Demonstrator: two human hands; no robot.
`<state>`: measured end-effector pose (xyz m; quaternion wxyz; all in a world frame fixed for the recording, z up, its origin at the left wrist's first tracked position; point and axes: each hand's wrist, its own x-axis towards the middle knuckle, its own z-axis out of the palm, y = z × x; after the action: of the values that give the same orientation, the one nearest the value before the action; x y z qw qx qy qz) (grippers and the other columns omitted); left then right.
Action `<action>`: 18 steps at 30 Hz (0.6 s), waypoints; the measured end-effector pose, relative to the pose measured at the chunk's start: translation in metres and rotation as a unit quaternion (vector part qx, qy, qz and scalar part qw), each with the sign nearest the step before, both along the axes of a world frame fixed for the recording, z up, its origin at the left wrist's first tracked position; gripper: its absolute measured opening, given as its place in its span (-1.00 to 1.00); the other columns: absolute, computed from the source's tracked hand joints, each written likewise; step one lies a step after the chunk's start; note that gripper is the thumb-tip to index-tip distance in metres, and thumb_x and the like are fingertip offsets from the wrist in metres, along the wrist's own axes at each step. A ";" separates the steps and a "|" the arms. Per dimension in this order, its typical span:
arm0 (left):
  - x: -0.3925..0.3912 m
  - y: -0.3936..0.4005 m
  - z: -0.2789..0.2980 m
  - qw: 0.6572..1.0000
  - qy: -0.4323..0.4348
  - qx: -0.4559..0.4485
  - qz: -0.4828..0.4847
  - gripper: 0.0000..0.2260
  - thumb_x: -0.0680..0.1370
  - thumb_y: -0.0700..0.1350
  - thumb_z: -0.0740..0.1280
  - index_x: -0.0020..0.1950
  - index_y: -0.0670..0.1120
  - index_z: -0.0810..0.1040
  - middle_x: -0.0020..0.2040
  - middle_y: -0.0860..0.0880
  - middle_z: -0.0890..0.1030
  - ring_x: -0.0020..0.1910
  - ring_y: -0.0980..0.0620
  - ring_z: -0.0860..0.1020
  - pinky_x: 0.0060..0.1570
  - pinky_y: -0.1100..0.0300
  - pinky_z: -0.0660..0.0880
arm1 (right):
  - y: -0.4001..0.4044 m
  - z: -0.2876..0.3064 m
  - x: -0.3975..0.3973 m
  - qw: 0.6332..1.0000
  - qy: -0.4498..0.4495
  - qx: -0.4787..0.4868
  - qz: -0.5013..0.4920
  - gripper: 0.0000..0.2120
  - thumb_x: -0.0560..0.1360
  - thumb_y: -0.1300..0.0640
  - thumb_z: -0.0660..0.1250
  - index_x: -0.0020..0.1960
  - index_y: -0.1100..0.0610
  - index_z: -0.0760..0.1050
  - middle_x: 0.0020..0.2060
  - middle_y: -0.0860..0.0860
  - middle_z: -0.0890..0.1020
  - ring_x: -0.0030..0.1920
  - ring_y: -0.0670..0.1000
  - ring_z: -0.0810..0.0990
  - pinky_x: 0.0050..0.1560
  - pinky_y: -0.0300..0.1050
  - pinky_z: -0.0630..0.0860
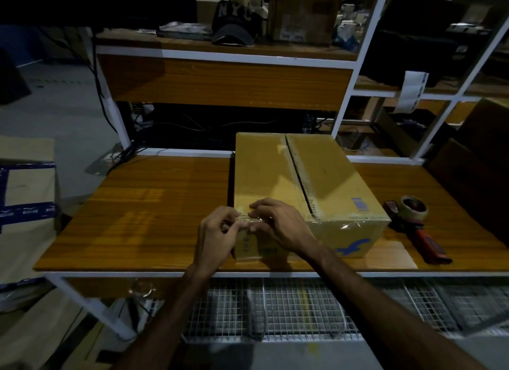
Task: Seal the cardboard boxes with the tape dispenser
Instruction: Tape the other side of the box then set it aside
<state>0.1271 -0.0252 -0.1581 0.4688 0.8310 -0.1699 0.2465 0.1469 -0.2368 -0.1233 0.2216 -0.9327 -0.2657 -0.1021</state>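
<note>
A brown cardboard box [278,177] stands on the wooden table [154,204], its top flaps closed with a dark seam running front to back. Clear tape [355,225] lies along its near top edge. My left hand [217,237] and my right hand [281,223] meet at the box's near left corner, fingers curled and pinching the tape end there. The red-handled tape dispenser [413,221] lies on the table to the right of the box, apart from both hands.
A shelf unit with white frame rises behind the table, holding a dark cap [234,22] and a box [303,14]. Taped cardboard boxes [24,182] stack at the left. Wire mesh baskets [303,309] hang below the table's front edge.
</note>
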 end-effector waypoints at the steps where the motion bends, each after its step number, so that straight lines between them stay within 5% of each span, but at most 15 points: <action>1: -0.001 -0.001 0.001 1.000 0.000 0.013 -0.001 -0.85 0.50 -0.21 0.56 -0.04 -0.08 0.61 -0.05 0.06 0.59 -0.07 0.15 0.58 -0.12 0.39 0.48 | -0.002 0.000 0.001 1.000 0.008 0.006 0.003 -0.63 0.62 -0.20 0.38 0.28 0.00 0.67 0.35 -0.09 0.61 0.22 -0.10 0.60 0.14 -0.05 0.62; 12: -0.005 -0.008 0.000 0.999 0.002 0.029 0.043 -0.91 0.50 -0.32 0.52 -0.07 -0.16 0.71 -0.05 0.01 0.64 -0.03 0.08 0.62 -0.07 0.08 0.63 | -0.128 -0.006 -0.013 0.991 0.026 0.076 -0.106 -0.70 0.45 -0.24 0.51 -0.02 -0.03 0.70 0.05 -0.12 0.59 0.12 -0.05 0.50 0.12 0.14 0.55; 18: -0.008 -0.018 0.003 0.996 0.015 0.029 0.083 -0.89 0.50 -0.35 0.51 -0.04 -0.18 0.72 -0.04 -0.02 0.67 -0.02 0.05 0.64 -0.07 0.01 0.66 | -0.229 -0.011 -0.021 0.984 -0.015 0.084 -0.159 -0.79 0.43 -0.14 0.59 -0.03 -0.04 0.74 0.00 -0.13 0.57 0.06 -0.11 0.45 0.02 0.15 0.54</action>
<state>0.1187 -0.0430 -0.1552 0.4249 0.8591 -0.0998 0.2672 0.1256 -0.4659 -0.1342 0.2762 -0.9394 -0.1079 -0.1718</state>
